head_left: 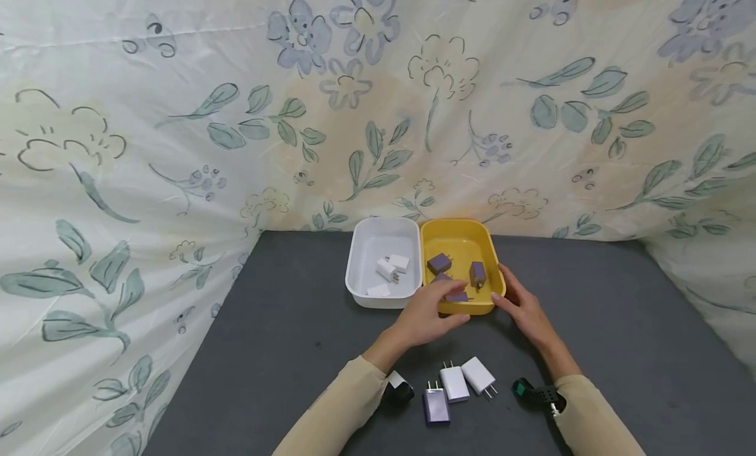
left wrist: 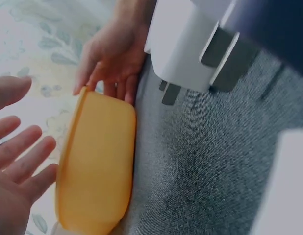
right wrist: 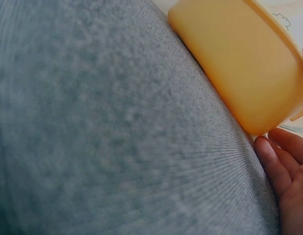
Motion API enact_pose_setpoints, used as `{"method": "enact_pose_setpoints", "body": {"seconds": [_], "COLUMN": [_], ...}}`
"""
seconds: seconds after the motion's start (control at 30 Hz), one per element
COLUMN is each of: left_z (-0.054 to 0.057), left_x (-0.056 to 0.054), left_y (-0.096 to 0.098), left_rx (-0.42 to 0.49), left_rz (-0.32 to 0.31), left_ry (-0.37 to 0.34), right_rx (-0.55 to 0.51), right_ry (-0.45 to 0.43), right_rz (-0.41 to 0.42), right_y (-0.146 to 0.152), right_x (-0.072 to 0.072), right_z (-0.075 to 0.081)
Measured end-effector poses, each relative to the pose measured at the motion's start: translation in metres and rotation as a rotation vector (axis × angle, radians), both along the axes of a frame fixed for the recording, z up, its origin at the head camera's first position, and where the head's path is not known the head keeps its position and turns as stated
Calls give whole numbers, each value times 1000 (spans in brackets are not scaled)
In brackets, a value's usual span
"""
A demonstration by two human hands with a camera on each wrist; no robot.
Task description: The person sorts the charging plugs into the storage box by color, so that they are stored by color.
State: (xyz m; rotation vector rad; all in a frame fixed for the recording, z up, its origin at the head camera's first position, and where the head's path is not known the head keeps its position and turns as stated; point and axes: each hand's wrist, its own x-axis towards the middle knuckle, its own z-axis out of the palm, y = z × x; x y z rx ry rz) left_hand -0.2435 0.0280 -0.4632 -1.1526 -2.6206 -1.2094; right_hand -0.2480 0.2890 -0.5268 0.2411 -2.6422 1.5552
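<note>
My left hand (head_left: 426, 313) is over the front rim of the yellow box (head_left: 462, 228), fingers spread and holding nothing. Its fingers (left wrist: 41, 142) are spread in the left wrist view too. Purple charger plugs (head_left: 439, 264) lie inside the yellow box, some partly hidden behind that hand. At the box's right side, my right hand (head_left: 524, 310) touches the wall and front corner with extended fingers. Close to the box's base, the right fingers (right wrist: 274, 164) appear in the right wrist view. Nearer me, a light purple plug (head_left: 437, 407) and two white charger plugs (head_left: 454, 384) lie on the table.
A white box (head_left: 351, 272) with several white plugs (head_left: 387, 270) adjoins the yellow box on the left. Under my left wrist, a white item (head_left: 396, 379) shows beside a black wrist camera (head_left: 399, 393). Floral cloth (head_left: 378, 115) hangs behind the dark table (head_left: 283, 351).
</note>
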Motion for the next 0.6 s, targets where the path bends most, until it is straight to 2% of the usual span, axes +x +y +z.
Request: {"method": "enact_pose_setpoints", "body": {"seconds": [0.17,0.4,0.47,0.6], "left_z": [2,-3,-6,-10], "left_x": [6,16,18,22], "left_y": [-8,-14,-15,-18], "left_rx": [-2,40,63,111], "left_rz": [7,79,75,27], "left_ry": [29,15,13,-31], "right_rx": [-11,3,1,-9], "right_ry": [-4,-10,-15,-22], "right_rz": [-10,-10,-11,-15], "right_y": [-1,-1,-1,0], "right_x": [-1,-4,-4,-4], "right_z": [-1,-5,-5,-5]}}
